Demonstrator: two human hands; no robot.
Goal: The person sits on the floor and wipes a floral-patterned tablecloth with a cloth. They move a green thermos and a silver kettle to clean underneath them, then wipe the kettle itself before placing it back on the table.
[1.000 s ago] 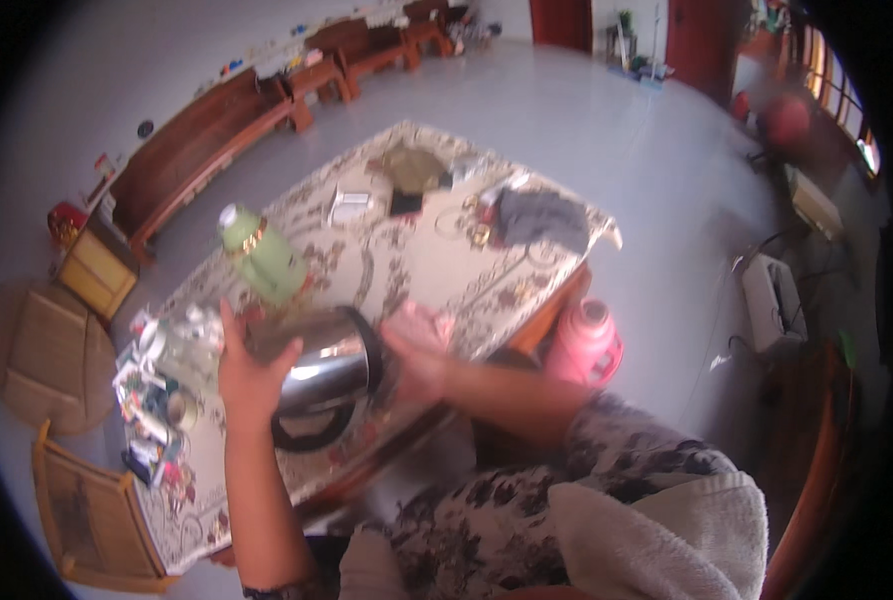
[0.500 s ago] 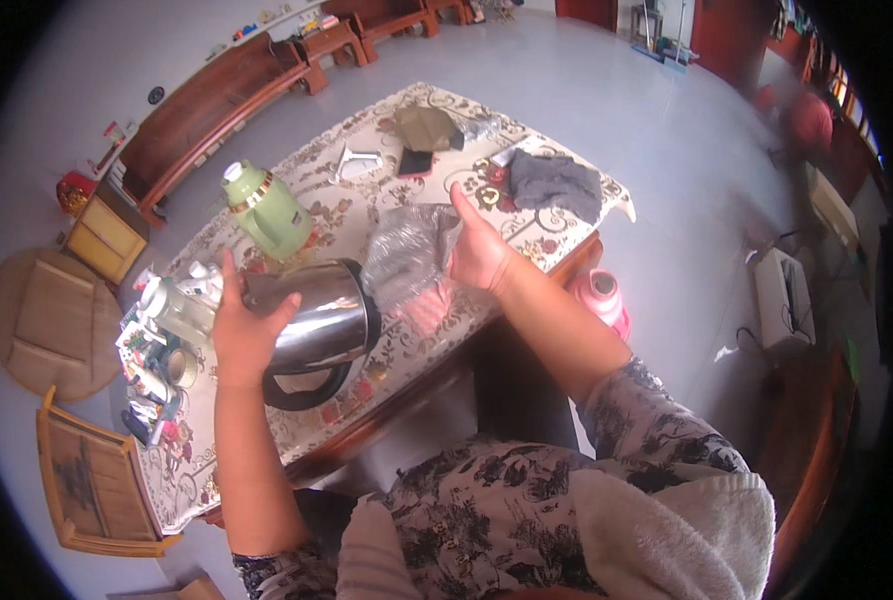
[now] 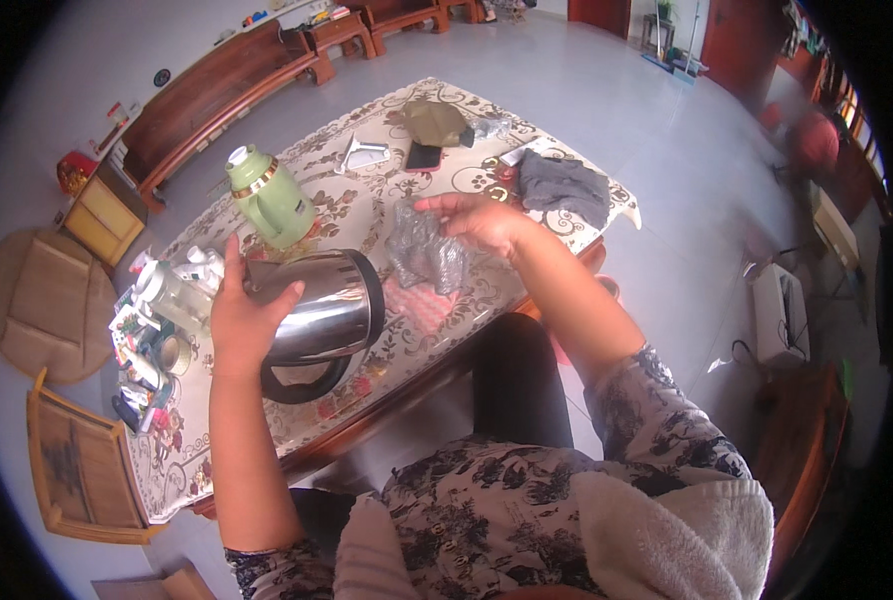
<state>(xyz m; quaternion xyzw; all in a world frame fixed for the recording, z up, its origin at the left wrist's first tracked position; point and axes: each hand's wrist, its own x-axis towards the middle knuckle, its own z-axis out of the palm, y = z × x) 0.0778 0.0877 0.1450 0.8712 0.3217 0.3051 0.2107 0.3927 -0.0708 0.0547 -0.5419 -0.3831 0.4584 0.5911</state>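
Note:
A shiny steel kettle (image 3: 326, 305) with a black rim and a black handle lies tilted over the table, its handle toward me. My left hand (image 3: 244, 318) grips its left end, thumb and fingers apart around it. To the right of the kettle is a crumpled sheet of clear plastic wrap (image 3: 421, 255). My right hand (image 3: 481, 222) holds the wrap's upper right part, index finger pointing left; the thumb is partly hidden. Beneath the wrap lies a red-and-white patterned cloth (image 3: 424, 303).
A green thermos flask (image 3: 278, 205) stands beyond the kettle. Bottles and a glass jar (image 3: 178, 298) crowd the left side. A phone (image 3: 423, 157), a white frame-like piece (image 3: 366, 155) and a grey cloth (image 3: 563, 188) lie farther back. A wooden stool (image 3: 81, 460) stands left of the table.
My right hand has turned from upright and spread to pointing left over the wrap, its fingers closing on it. The wrap has bunched and shifted slightly right. My left hand stays on the kettle.

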